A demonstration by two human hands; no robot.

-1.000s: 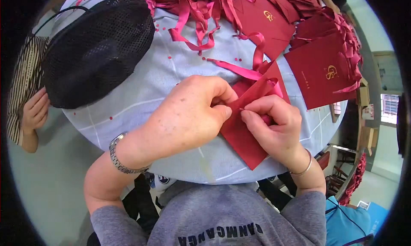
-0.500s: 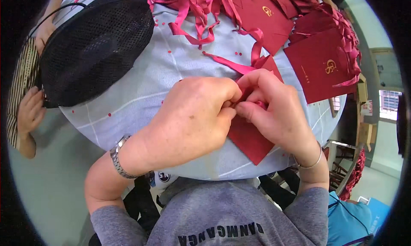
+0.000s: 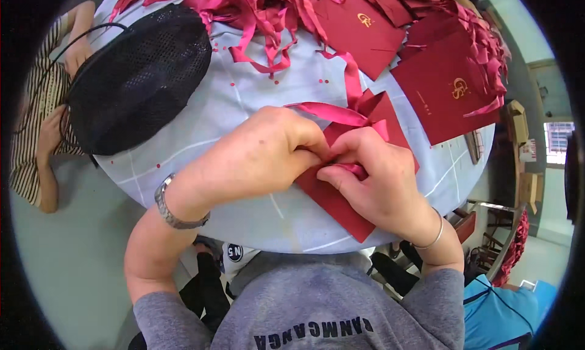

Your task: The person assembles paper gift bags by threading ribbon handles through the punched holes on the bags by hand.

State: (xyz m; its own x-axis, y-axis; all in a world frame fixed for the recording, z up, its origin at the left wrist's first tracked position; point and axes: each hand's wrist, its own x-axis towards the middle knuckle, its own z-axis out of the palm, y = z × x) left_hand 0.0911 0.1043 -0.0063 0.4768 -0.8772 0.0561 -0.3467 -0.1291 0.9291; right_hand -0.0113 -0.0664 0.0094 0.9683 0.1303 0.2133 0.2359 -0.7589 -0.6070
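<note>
A dark red paper bag (image 3: pixel 338 207) lies slanted on the table in front of me, under both my hands. My left hand (image 3: pixel 262 152) is pinched at the bag's edge, fingertips pressed on pink-red ribbon. Beside it, nearly touching, my right hand (image 3: pixel 387 185) is closed with a bit of the ribbon showing between thumb and fingers. A longer stretch of the satin ribbon (image 3: pixel 329 112) runs loose across the bag's far part and on toward the back. What exactly the left fingertips grip is mostly hidden.
Finished-looking red bags (image 3: pixel 436 100) with ribbons are stacked at the right, near a ribbon heap (image 3: pixel 262 14). At the left, another person's hands (image 3: pixel 52 130) are by a black mesh hat-like thing (image 3: pixel 140 82). Small red dots lie on the pale tablecloth (image 3: pixel 231 142).
My hands have moved slightly left and nearer to me, and more of the bag and ribbon shows. The view has shifted a little. The other person's hand has moved up against the black mesh thing.
</note>
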